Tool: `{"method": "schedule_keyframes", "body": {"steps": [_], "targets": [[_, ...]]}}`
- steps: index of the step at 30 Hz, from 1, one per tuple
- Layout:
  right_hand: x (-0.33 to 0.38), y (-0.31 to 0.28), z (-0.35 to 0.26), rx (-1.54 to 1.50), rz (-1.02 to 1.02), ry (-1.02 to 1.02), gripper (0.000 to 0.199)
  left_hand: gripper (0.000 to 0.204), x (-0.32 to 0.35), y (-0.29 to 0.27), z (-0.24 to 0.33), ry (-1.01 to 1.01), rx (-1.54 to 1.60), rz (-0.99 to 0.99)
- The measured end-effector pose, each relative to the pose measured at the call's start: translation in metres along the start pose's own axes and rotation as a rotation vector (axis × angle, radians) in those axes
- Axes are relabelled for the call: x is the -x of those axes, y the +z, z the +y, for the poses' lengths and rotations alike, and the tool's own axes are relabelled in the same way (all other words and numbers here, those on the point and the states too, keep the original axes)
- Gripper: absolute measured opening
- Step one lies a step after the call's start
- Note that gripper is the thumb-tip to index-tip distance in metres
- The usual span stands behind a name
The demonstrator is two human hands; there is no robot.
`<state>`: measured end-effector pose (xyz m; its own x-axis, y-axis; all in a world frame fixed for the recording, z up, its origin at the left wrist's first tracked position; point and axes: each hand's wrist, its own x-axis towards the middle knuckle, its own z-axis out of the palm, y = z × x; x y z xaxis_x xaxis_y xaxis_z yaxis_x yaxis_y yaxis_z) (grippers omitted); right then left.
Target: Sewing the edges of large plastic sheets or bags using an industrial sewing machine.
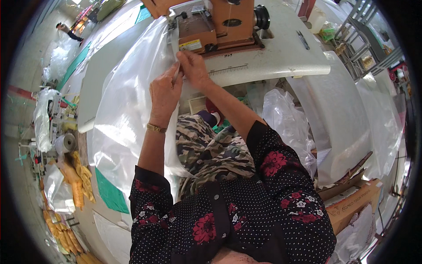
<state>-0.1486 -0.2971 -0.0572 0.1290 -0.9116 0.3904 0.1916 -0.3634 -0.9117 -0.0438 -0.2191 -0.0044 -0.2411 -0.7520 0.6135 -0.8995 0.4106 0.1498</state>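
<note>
A large sheet of clear plastic film (125,101) hangs over the table's left side and down beside my lap. My left hand (165,93) pinches its edge, fingers closed. Just ahead and to the right, my right hand (193,70) grips the same edge between thumb and fingers. Both hands are close together at the front of an orange-brown sewing machine (237,28). The film's edge runs up from my fingers toward the machine's needle end, where the needle itself cannot be made out.
The machine stands on a pale worktable (281,59) with a ruler scale near its front edge. Small dark snips (303,40) lie right of the handwheel (261,17). Crumpled clear plastic (285,119) and a cardboard box (356,204) are at my right. Yellow bundles (72,180) lie far left.
</note>
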Motion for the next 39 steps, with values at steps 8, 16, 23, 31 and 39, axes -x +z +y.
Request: {"method": "schedule_keyframes", "body": {"steps": [8, 16, 23, 31, 39], "targets": [[0.074, 0.005, 0.027, -0.059, -0.161, 0.266, 0.032, 0.043, 0.114, -0.044, -0.007, -0.503, 0.384, -0.028], [0.212, 0.087, 0.059, -0.24, -0.233, 0.406, 0.071, 0.034, 0.134, -0.047, -0.09, -0.416, 0.191, -0.036], [0.219, 0.14, 0.045, -0.21, -0.242, 0.326, 0.072, 0.031, 0.118, -0.057, -0.126, -0.393, 0.337, -0.039], [0.247, 0.151, 0.053, 0.342, -0.194, 0.758, 0.036, 0.031, 0.124, -0.053, -0.135, -0.423, 0.453, -0.049], [0.24, 0.046, -0.092, -0.285, -0.814, 0.242, 0.034, 0.039, 0.151, -0.062, -0.148, -0.523, 0.695, -0.182]]}}
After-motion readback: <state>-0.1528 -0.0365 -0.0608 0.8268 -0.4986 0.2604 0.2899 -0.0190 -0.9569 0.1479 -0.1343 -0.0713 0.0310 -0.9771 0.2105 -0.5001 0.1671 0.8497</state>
